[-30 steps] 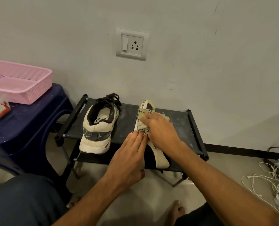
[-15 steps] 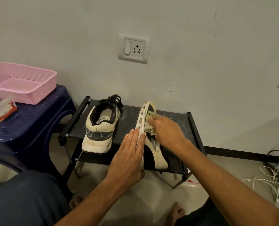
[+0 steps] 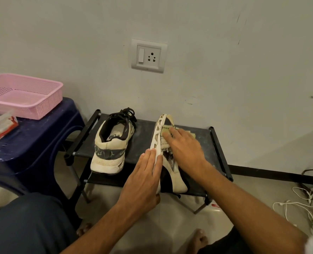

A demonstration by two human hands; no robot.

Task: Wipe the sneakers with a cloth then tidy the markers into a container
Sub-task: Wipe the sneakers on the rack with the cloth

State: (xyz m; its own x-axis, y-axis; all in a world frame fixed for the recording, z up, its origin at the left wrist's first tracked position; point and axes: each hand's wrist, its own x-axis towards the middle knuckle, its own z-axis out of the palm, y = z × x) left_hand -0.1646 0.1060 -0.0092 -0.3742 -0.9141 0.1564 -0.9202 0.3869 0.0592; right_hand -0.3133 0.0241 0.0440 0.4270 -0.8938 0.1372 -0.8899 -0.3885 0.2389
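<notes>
Two cream sneakers stand on a low black rack [image 3: 144, 142]. The left sneaker [image 3: 111, 143] is upright with its heel toward me. The right sneaker [image 3: 163, 154] is tipped on its side, sole facing left. My left hand [image 3: 142, 180] lies flat with straight fingers against its sole. With its fingers flat, my right hand [image 3: 186, 147] presses a pale cloth [image 3: 165, 132] against the shoe's upper. A clear container with a red lid [image 3: 0, 127] sits on the blue stool [image 3: 33, 136] at left; no markers are visible.
A pink perforated basket [image 3: 24, 96] rests on the stool behind the container. A wall socket [image 3: 148, 55] is above the rack. White cables [image 3: 302, 204] lie tangled on the floor at right. My knees and bare feet are at the bottom edge.
My right hand with the cloth has slid along the tipped sneaker's upper. My left hand has stayed against the sole. The view has shifted slightly.
</notes>
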